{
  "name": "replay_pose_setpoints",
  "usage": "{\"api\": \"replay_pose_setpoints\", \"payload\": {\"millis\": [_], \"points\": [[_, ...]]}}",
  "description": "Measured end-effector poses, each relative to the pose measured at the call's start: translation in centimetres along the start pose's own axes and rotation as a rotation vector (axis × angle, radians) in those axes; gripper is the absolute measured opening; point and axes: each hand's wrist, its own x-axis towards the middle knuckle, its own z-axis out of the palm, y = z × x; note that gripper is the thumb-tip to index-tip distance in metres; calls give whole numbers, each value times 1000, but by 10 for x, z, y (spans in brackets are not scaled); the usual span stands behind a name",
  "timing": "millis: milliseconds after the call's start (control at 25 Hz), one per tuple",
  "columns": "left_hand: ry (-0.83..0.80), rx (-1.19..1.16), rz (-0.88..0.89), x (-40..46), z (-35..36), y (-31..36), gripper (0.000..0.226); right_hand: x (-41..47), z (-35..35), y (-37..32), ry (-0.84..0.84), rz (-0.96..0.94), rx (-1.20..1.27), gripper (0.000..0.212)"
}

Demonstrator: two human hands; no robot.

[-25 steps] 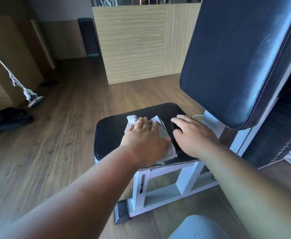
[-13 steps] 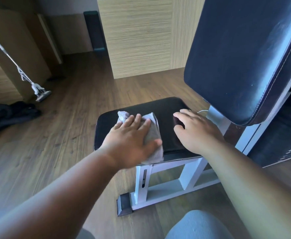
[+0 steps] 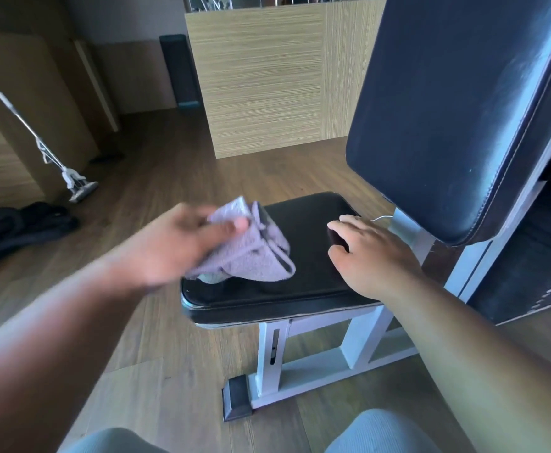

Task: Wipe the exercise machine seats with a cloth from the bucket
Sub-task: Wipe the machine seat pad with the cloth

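Fuzzy lilac terry cloth (image 3: 251, 256); smooth black vinyl seat pad (image 3: 307, 256), faint sheen; glossier stitched dark backrest pad (image 3: 457, 119); white painted metal frame (image 3: 359, 341); matt brown wood-plank floor (image 3: 169, 354); ribbed grey fabric knees (image 3: 378, 433).

Left hand (image 3: 182, 243) smeared with motion blur, fingers impossible to separate, grip on the cloth (image 3: 251, 253) hard to read beyond the thumb on top. Cloth's near corner tucked behind that hand; can't tell if its hanging end touches the seat (image 3: 307, 289) or floats just over it. Seat's left edge hidden behind hand and cloth. Something small and dark under the right hand (image 3: 375, 256), mostly covered, no idea what. Backrest (image 3: 457, 119) chopped off by the top and right edges. Both knees cut at the bottom. Dark heap (image 3: 22, 227) on the floor at far left, cut off and too murky to identify.
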Motion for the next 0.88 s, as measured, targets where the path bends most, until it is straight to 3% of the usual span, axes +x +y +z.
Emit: {"api": "replay_pose_setpoints", "payload": {"millis": [80, 120, 200, 280, 360, 560, 640, 760, 880], "points": [[-19, 104, -230, 30, -17, 7, 46, -1, -3, -1, 8, -26, -14, 36], [107, 228, -244, 40, -20, 7, 30, -2, -4, -2, 6, -28, -17, 38], [421, 397, -67, 40, -10, 7, 15, -4, -5, -3, 12, -8, -25, 39], [505, 587, 160, 14, 19, 13, 20, -5, -4, -3, 27, 6, -20, 35], [354, 693, 190, -3, 46, 10, 24, -4, -4, -3, 33, 4, -7, 34], [-39, 659, -227, 35, 55, -18, 55, -5, -6, -4, 29, 14, -16, 33], [-79, 803, -132, 33, 65, -17, 55, -6, -6, -6, 22, 21, -17, 34], [-76, 742, -36, -5, 66, -19, 70, -6, -8, -6, 14, 26, -17, 35], [-117, 663, -129, -4, 39, -44, 98, -7, -7, -8, 11, 32, -7, 35]]}}
